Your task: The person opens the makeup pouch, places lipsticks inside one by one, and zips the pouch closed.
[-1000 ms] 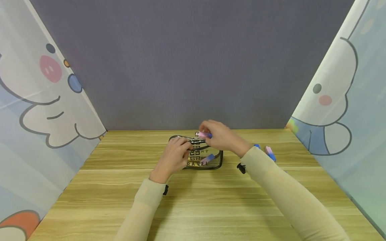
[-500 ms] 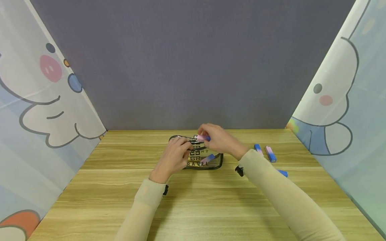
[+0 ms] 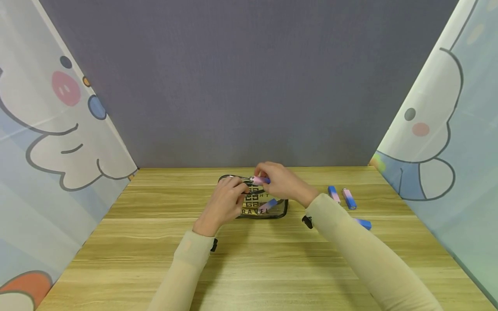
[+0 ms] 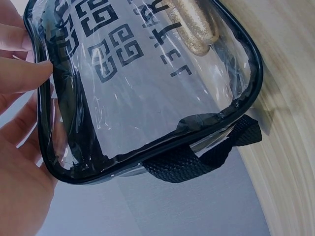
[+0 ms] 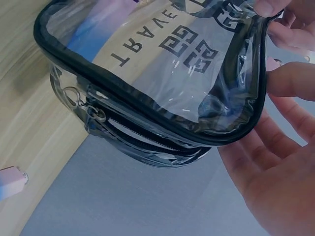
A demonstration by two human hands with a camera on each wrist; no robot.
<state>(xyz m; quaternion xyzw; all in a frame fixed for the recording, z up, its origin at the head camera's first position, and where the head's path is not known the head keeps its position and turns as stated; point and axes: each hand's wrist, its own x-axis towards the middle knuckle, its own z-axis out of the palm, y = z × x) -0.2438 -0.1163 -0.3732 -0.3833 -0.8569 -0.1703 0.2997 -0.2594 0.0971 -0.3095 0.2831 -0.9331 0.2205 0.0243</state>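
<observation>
A clear travel toiletry bag [image 4: 138, 98] with black piping stands on the table, lettering on its front. My left hand [image 3: 225, 198] pinches its upper edge, thumb in front and fingers behind. My right hand [image 3: 282, 179] holds a pink-and-blue stick with a metal end [image 3: 260, 180] over the bag's top opening. Most of that stick is hidden in the right wrist view. Through the plastic show another pink-and-blue stick [image 5: 98, 27] and gold, glittery rounded pieces [image 4: 197, 29]. The zipper [image 5: 142, 135] has a gap along the bag's side.
Loose pink-and-blue sticks lie to the right on the wooden table [image 3: 249, 268]: one [image 3: 333, 194], a second [image 3: 349, 198], and a third [image 3: 363, 223] partly behind my right sleeve. A grey panel [image 3: 249, 86] rises behind the table.
My right hand has lowered slightly, bringing the held stick down to the bag's opening. The right forearm has shifted, uncovering more of the loose sticks. My left hand stays put.
</observation>
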